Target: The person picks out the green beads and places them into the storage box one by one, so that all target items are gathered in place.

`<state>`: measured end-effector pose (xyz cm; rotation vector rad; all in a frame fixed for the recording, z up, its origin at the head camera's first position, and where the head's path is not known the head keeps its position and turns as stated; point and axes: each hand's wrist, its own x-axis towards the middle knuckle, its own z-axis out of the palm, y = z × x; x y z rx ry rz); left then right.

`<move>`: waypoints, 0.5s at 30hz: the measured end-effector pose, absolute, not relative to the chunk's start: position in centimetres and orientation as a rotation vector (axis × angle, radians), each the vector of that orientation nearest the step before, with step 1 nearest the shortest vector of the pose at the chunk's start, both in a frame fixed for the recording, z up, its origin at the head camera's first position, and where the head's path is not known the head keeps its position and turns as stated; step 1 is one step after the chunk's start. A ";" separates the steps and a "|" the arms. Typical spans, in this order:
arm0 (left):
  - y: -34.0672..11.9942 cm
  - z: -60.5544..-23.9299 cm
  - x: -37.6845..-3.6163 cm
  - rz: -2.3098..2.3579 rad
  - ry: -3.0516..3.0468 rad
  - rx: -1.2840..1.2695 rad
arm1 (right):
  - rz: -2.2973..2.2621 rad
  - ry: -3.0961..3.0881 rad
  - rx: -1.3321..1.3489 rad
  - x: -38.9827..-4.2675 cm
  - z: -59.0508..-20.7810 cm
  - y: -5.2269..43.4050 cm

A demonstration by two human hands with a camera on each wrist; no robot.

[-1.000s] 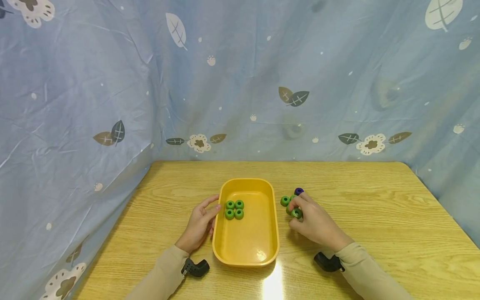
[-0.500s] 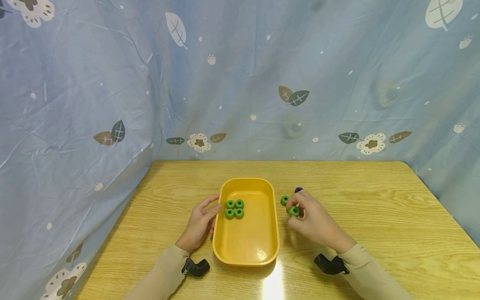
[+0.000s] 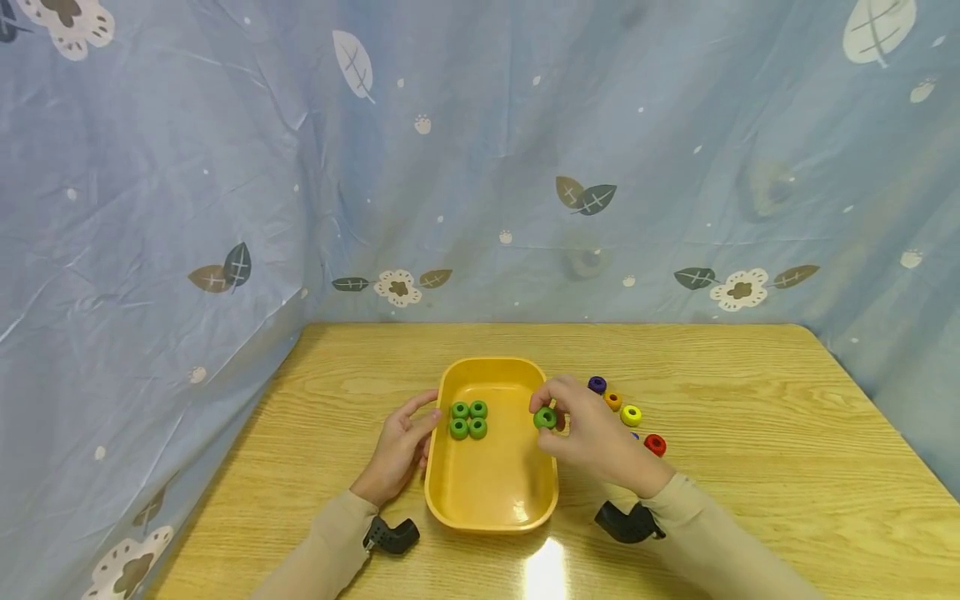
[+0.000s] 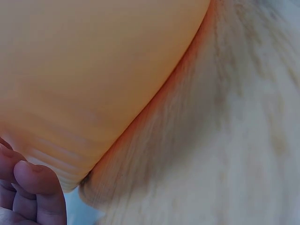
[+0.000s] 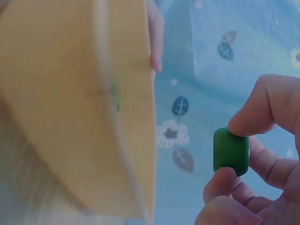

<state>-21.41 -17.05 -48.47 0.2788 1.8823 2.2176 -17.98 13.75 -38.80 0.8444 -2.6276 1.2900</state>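
My left hand (image 3: 397, 450) holds the left wall of a yellow tray (image 3: 491, 487), its thumb at the rim; some of its fingers (image 4: 40, 180) show near the tray wall in the left wrist view. Inside the tray, a small block of green beads (image 3: 477, 428) sits in two rows toward the left. Between thumb and finger, my right hand (image 3: 596, 433) pinches another green bead (image 5: 231, 151), held up over the tray's right rim. The hole of that bead (image 3: 545, 417) shows in the head view.
To the right of the tray on the wooden table (image 3: 750, 417) lie loose beads: purple (image 3: 597, 384), orange (image 3: 612, 401), yellow (image 3: 632, 415), red (image 3: 655, 444), and a blue one (image 3: 634, 436) partly hidden by my right hand. A patterned blue curtain (image 3: 480, 167) hangs behind the table.
My right hand has lifted a green bead from the loose ones and moved left to the tray's right rim, uncovering beads of other colours. The left hand and tray stay put.
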 end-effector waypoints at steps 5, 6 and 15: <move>-17.0 -48.5 -21.5 2.213 1.891 0.278 | 1.241 -2.643 0.954 -18.4 -38.1 11.8; -17.0 -48.5 -21.5 2.212 1.894 0.277 | 1.231 -2.652 0.971 -18.5 -38.1 11.4; -17.1 -48.8 -21.6 2.201 1.901 0.293 | 1.126 -2.758 1.085 -18.5 -38.6 7.7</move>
